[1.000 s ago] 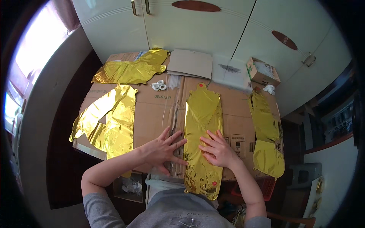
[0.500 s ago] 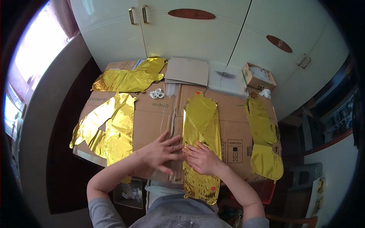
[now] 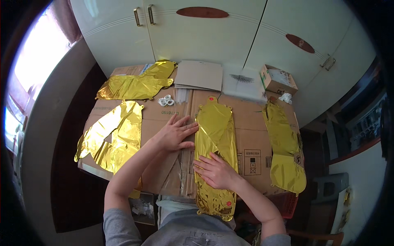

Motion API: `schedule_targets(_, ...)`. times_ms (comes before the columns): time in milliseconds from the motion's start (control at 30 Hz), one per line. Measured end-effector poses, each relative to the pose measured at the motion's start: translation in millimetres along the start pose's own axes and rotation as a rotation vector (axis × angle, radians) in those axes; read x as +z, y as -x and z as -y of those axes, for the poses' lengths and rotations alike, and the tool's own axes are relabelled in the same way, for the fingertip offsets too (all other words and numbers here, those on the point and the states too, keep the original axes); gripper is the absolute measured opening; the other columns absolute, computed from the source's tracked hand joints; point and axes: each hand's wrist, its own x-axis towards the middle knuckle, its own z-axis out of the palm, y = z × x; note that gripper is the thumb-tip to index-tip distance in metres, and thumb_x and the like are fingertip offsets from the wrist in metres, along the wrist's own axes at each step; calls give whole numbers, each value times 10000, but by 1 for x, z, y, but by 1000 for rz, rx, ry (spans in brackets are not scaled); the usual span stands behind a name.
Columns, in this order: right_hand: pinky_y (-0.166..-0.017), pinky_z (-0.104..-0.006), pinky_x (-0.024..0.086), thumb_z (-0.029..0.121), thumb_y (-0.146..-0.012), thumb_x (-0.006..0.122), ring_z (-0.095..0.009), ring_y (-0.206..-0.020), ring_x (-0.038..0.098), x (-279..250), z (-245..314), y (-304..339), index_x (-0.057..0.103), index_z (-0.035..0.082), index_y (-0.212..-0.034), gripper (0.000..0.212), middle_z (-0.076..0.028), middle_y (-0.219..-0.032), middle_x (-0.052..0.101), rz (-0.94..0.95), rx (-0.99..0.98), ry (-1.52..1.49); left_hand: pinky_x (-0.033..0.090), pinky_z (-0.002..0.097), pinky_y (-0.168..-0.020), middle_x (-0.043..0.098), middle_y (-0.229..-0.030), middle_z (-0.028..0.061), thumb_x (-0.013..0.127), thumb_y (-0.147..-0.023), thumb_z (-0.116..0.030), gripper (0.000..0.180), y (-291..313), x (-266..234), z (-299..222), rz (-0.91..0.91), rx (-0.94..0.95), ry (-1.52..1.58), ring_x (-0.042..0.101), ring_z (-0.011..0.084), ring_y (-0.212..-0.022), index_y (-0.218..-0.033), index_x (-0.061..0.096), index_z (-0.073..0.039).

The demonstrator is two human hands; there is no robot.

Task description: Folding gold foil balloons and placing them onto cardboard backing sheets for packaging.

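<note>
A long, flat gold foil balloon (image 3: 215, 130) lies lengthwise in front of me, its near end hanging past the table's front edge. It has a red spot near each end. My right hand (image 3: 216, 172) rests flat on its lower half, fingers stretched out and pointing left. Farther up, my left hand (image 3: 175, 134) lies spread over the cardboard, its fingertips touching the balloon's left edge. Neither hand grips anything. Another flat gold foil balloon (image 3: 128, 133), with a gap in its middle, lies beside my left forearm.
Cardboard (image 3: 164, 123) covers the table. More gold foil lies at the far left (image 3: 152, 84) and along the right side (image 3: 283, 135). At the back are white rings (image 3: 166, 101), grey boards (image 3: 199, 76), clear strips (image 3: 181, 96) and a small box (image 3: 279, 82). Cabinets stand behind.
My left hand has moved away from my right hand, up along the balloon's left edge. My right hand stays on the lower half. The view has shifted slightly.
</note>
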Motion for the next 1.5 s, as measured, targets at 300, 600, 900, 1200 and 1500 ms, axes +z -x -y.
schedule_targets(300, -1131, -488, 324, 221, -896, 595, -245, -1337, 467, 0, 6, 4, 587, 95, -1307, 430, -70, -1423, 517, 31, 18, 62, 98, 648, -1150, 367, -1540, 109, 539, -822, -716, 948, -22, 3, -11, 46, -199, 58, 218, 376, -1460, -1488, 352, -67)
schedule_targets(600, -1131, -513, 311, 214, -928, 608, -258, -1307, 498, -44, -55, 40, 600, 103, -1296, 384, -77, -1356, 577, -118, 320, 115, 83, 642, -1148, 308, -1546, 203, 633, -738, -707, 1084, -18, 8, -32, -105, -218, 38, 164, 385, -1474, -1456, 333, 47)
schedule_targets(900, -1142, -499, 310, 188, -924, 597, -242, -1307, 496, -22, -59, 46, 649, 105, -1224, 316, -55, -1335, 596, -172, 329, 61, 226, 518, -1160, 379, -1462, 295, 612, -827, -617, 938, -9, 6, -102, -130, -119, 115, 320, 427, -1401, -1401, 391, 92)
schedule_targets(1200, -1132, -499, 317, 182, -925, 606, -247, -1316, 490, -23, -59, 45, 649, 128, -1245, 327, -53, -1345, 593, -168, 329, 59, 176, 597, -1145, 323, -1514, 263, 536, -798, -733, 984, -7, 19, -99, -96, -73, 14, 255, 451, -1425, -1469, 374, -32)
schedule_targets(1500, -1118, -507, 338, 178, -915, 600, -251, -1288, 513, -24, -58, 44, 655, 120, -1220, 314, -58, -1320, 608, -192, 314, 71, 170, 629, -1130, 344, -1510, 246, 526, -780, -757, 999, -7, 20, -100, -104, -80, 7, 252, 498, -1406, -1480, 372, -61)
